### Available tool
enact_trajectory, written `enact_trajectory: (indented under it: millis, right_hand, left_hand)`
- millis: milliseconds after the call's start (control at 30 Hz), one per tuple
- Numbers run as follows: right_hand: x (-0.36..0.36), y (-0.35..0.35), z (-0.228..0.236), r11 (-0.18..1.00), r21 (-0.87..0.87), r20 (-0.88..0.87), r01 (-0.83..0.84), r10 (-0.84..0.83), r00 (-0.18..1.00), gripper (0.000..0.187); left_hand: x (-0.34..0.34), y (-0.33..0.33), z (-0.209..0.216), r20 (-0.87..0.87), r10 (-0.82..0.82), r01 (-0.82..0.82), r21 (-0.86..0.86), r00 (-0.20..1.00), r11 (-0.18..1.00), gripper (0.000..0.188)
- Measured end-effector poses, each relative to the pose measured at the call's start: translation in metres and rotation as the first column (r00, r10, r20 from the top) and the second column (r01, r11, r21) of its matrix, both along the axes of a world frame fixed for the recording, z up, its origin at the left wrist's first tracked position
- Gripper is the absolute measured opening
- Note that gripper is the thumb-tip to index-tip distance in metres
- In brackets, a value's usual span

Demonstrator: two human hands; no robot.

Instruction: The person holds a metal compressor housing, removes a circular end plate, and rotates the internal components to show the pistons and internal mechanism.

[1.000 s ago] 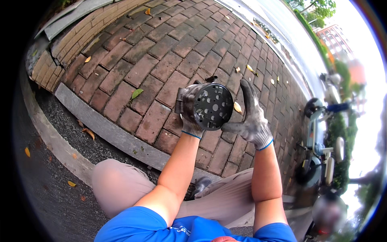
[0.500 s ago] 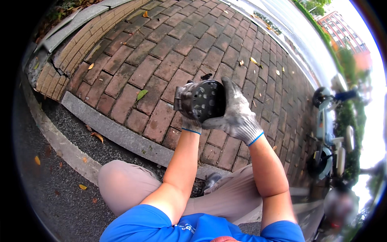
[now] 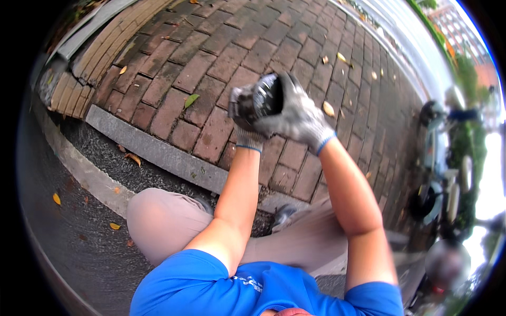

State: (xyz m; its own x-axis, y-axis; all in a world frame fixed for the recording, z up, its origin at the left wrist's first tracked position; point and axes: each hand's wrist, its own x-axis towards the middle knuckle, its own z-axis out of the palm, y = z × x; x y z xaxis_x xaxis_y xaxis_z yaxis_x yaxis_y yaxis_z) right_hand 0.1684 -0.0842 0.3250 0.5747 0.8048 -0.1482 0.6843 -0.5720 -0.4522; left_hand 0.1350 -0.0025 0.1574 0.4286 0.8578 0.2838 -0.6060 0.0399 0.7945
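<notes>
Both my hands wear grey-white work gloves with blue-edged cuffs, and they hold a black round object point(image 3: 266, 97) above the brick paving. Its open, dished face is dark, and pale spots or glints show along the curved side; motion smears it, so I cannot tell its kind. My left hand point(image 3: 242, 109) wraps the left side, with its fingers partly hidden behind the object. My right hand point(image 3: 301, 113) cups the right side, thumb along the lower rim and fingers up over the far edge.
Red-brown brick paving point(image 3: 211, 89) with scattered leaves lies beneath my hands. A grey stone curb point(image 3: 158, 147) and asphalt point(image 3: 95, 253) run at the left. A low tiled wall point(image 3: 105, 47) stands far left. Parked scooters point(image 3: 435, 158) and a blurred person point(image 3: 448, 263) are at the right.
Both hands and the black object have moved slightly up in the view. The object has turned, so its spotted face shows less and its dark opening is narrower.
</notes>
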Motion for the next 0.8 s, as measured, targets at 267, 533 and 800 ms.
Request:
enact_trajectory:
  millis: [267, 533, 800]
  right_hand:
    - [0.108, -0.046, -0.019, 0.941, 0.261, 0.066, 0.216, -0.241, 0.968, 0.067]
    - [0.200, -0.138, -0.253, 0.761, -0.642, 0.258, -0.093, 0.328, 0.909, 0.029]
    - [0.166, -0.089, -0.385, 0.869, -0.220, -0.379, 0.444, -0.495, 0.782, 0.046]
  left_hand:
    - [-0.040, 0.073, -0.041, 0.386, 0.037, 0.218, -0.592, 0.922, 0.776, 0.087]
    - [-0.053, 0.078, -0.024, 0.491, 0.018, 0.366, -0.672, 0.871, 0.644, 0.077]
    - [-0.057, 0.088, -0.046, 0.508, 0.013, 0.392, -0.681, 0.861, 0.619, 0.075]
